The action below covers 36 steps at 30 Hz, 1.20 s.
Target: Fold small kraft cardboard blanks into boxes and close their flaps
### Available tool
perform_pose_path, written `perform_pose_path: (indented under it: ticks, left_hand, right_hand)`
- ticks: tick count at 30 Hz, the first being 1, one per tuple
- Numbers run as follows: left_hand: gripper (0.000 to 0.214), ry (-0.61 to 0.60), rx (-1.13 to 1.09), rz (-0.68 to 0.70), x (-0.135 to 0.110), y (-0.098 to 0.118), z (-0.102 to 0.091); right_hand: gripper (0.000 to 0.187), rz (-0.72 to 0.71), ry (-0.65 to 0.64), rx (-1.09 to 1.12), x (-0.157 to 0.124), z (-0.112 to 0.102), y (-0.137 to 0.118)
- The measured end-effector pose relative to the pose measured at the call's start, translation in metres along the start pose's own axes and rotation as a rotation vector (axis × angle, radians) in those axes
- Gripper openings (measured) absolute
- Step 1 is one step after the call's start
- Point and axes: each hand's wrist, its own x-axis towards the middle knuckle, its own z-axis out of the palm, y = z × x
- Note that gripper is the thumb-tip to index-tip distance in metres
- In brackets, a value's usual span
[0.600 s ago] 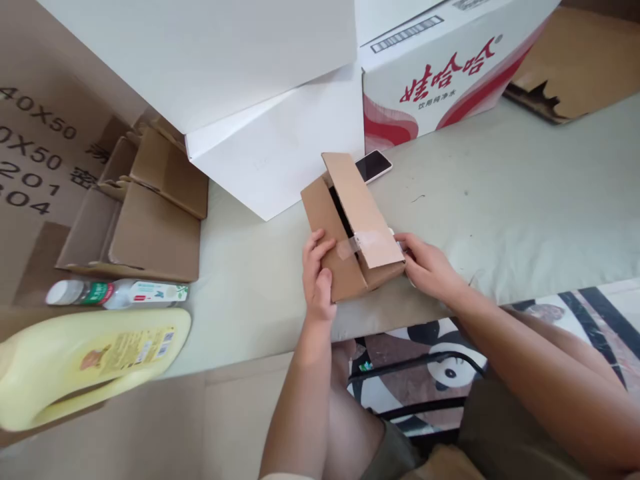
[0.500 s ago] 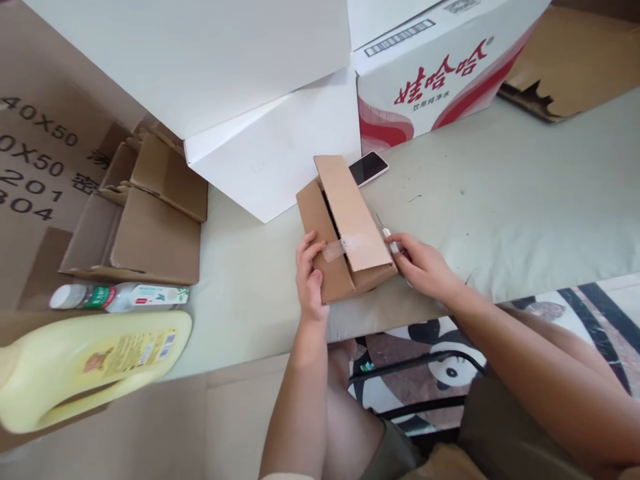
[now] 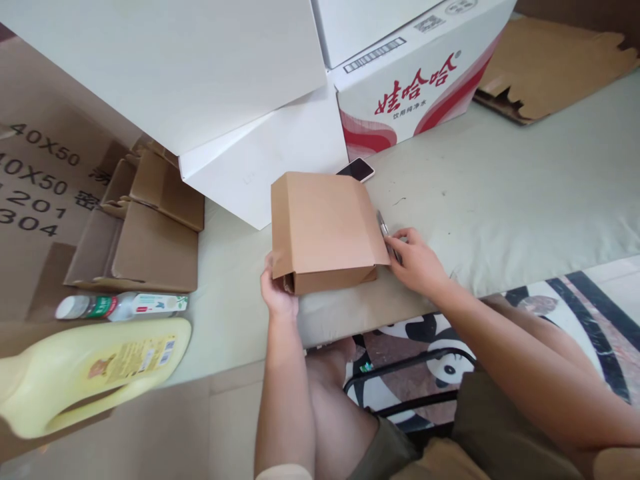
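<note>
A small cardboard box [image 3: 327, 223] lies on a pale-covered surface [image 3: 525, 180] between a person's two hands, the left hand [image 3: 280, 293] gripping its near left corner and the right hand [image 3: 417, 263], closed around a slim tool [image 3: 384, 227], just beside its right edge. The plain brown box shows a smooth, broad top with creased strips along both sides, the left one overhanging a dark gap at the near corner, and its far edge near a phone [image 3: 360, 169].
</note>
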Motion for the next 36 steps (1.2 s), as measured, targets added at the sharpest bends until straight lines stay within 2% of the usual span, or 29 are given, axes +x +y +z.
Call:
perform_pose_path:
  ticks: [2,5,8,11,14,17,20,23,27,29,32,34,36]
  left_hand:
    - [0.049,-0.036,0.021,-0.059,0.0,0.0,-0.001]
    - [0.068,-0.158,0.056,-0.087,-0.001,-0.002,-0.003]
    - [0.072,-0.236,0.08,-0.028,-0.002,-0.006,-0.004]
    - [0.072,-0.312,0.113,0.022,-0.003,-0.007,-0.002]
    - [0.076,-0.349,0.13,0.012,-0.003,-0.004,-0.001]
    - [0.08,-0.346,0.146,-0.037,-0.002,0.0,-0.002]
    - [0.083,-0.336,0.15,-0.075,-0.002,0.002,-0.001]
    - [0.085,-0.309,0.164,-0.062,-0.001,0.004,0.002]
    - [0.082,-0.278,0.207,-0.073,0.001,0.005,0.006]
    - [0.074,-0.199,0.241,-0.064,0.003,0.005,0.006]
    - [0.061,-0.093,0.272,-0.027,0.002,0.006,0.007]
    - [0.055,-0.108,0.246,-0.006,0.0,0.008,0.009]
    - [0.049,-0.141,0.192,0.024,-0.003,0.01,0.009]
  right_hand:
    - [0.029,-0.024,-0.027,0.017,-0.001,0.001,0.002]
    - [0.025,-0.166,0.021,0.129,0.0,0.001,0.001]
    - [0.037,-0.327,0.071,0.274,0.001,-0.001,-0.003]
    - [0.03,-0.384,0.049,0.361,0.002,-0.005,-0.008]
    - [0.02,-0.354,0.005,0.41,0.0,-0.01,-0.012]
    - [0.024,-0.217,-0.024,0.484,-0.002,-0.01,-0.013]
    - [0.032,-0.048,0.024,0.565,-0.004,-0.01,-0.013]
    - [0.028,0.038,0.08,0.594,-0.003,-0.011,-0.015]
    - [0.025,0.067,0.133,0.558,-0.002,-0.015,-0.019]
    - [0.023,0.071,0.137,0.546,-0.002,-0.016,-0.02]
    - [0.018,0.049,0.077,0.559,-0.004,-0.016,-0.02]
    - [0.02,0.02,0.053,0.598,-0.005,-0.016,-0.019]
    - [0.026,0.017,0.083,0.646,-0.006,-0.017,-0.019]
